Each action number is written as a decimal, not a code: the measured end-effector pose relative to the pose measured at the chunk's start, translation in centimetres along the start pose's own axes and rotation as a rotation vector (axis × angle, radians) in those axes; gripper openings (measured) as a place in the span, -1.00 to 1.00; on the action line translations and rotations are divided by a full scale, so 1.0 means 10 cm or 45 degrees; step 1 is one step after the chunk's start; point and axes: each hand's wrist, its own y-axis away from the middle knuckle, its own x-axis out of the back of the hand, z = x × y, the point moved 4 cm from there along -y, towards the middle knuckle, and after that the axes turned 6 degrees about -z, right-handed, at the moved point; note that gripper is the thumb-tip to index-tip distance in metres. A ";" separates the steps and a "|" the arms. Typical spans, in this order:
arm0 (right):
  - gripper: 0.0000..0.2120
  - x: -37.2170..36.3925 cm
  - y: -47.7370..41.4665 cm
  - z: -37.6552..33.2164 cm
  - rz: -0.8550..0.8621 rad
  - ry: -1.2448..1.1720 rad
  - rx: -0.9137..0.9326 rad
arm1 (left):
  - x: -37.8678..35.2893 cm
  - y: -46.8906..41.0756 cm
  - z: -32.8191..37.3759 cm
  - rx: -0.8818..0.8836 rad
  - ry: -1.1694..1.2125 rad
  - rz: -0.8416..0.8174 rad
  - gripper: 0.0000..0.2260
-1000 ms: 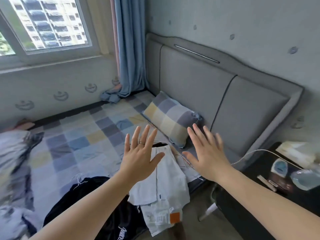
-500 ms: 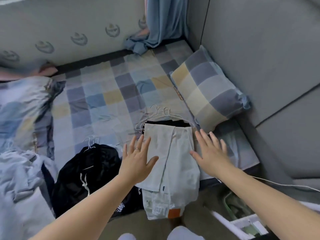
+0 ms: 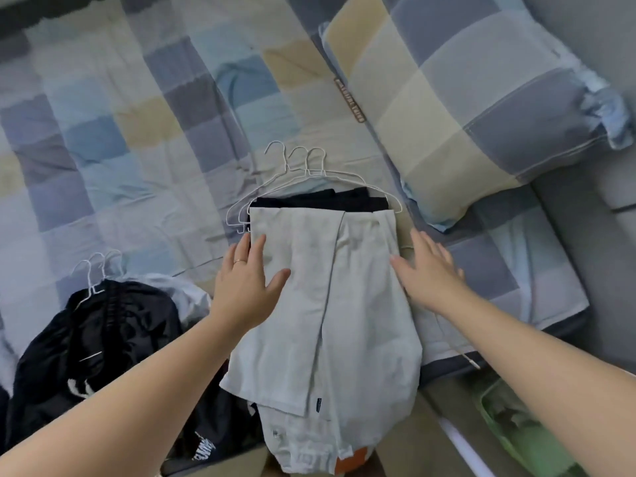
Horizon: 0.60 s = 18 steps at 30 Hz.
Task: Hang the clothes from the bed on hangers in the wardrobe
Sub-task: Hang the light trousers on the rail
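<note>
Folded pale grey trousers (image 3: 337, 304) lie on the bed over a dark garment (image 3: 320, 200) and three white wire hangers (image 3: 299, 166). Their lower end hangs off the bed's near edge. My left hand (image 3: 246, 282) is open, fingers spread, over the trousers' left edge. My right hand (image 3: 425, 270) is open, fingers straight, at the trousers' right edge. A black garment (image 3: 103, 339) with more wire hangers (image 3: 94, 273) lies at the lower left.
A checked sheet (image 3: 137, 132) covers the bed. A checked pillow (image 3: 461, 108) lies at the upper right, close to the hangers. A white cable (image 3: 457, 352) runs off the bed's corner. A green container (image 3: 516, 425) sits on the floor at lower right.
The view has tilted down and closer to the bed. Both hands have dropped from mid-air to the two sides of the pale trousers.
</note>
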 end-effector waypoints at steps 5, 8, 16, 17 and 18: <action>-0.34 -0.16 -1.03 0.16 0.051 -0.163 -0.057 | -0.44 -0.95 -0.26 0.106 0.195 0.020 -0.31; -0.44 -0.26 -1.48 0.19 0.060 -0.183 -0.065 | -0.58 -1.37 -0.39 0.155 0.266 0.067 -0.30; -0.42 -0.26 -2.17 0.06 0.148 -0.290 -0.038 | -0.55 -2.16 -0.55 0.198 0.415 0.157 -0.37; -0.44 -0.23 -2.21 0.04 0.180 -0.354 -0.058 | -0.53 -2.20 -0.54 0.223 0.475 0.134 -0.37; -0.46 -0.21 -2.24 0.02 0.212 -0.431 -0.076 | -0.52 -2.23 -0.54 0.257 0.554 0.116 -0.36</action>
